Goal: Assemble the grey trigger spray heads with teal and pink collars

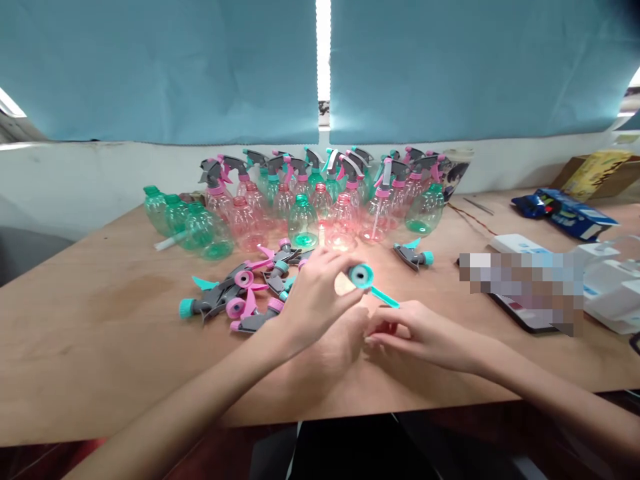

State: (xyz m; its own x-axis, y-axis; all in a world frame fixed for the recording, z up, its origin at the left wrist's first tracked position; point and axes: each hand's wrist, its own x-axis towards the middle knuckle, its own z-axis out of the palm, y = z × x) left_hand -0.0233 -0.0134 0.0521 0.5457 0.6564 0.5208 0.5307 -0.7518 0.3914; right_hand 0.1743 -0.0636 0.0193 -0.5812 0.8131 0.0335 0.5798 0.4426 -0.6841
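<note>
My left hand point(323, 287) grips a spray trigger head point(362, 275) above the table, its round teal collar turned toward me and its teal lever slanting down to the right. Just below and to the right, my right hand point(407, 333) is low over the table with fingers curled and pinched; what they hold, if anything, I cannot make out. Left of my left hand lies a pile of loose grey trigger heads point(220, 293) with pink or teal collars. Another teal-collared trigger head point(414, 255) lies by itself beyond my hands.
Green bottles point(303, 223) and pink bottles point(245, 223) stand in rows at the back, several topped with trigger heads. A white tube point(170, 241) lies by the left bottles. At right are a blue packet point(565, 212), a blurred-out flat item point(525, 287) and white plastic pieces point(617, 287).
</note>
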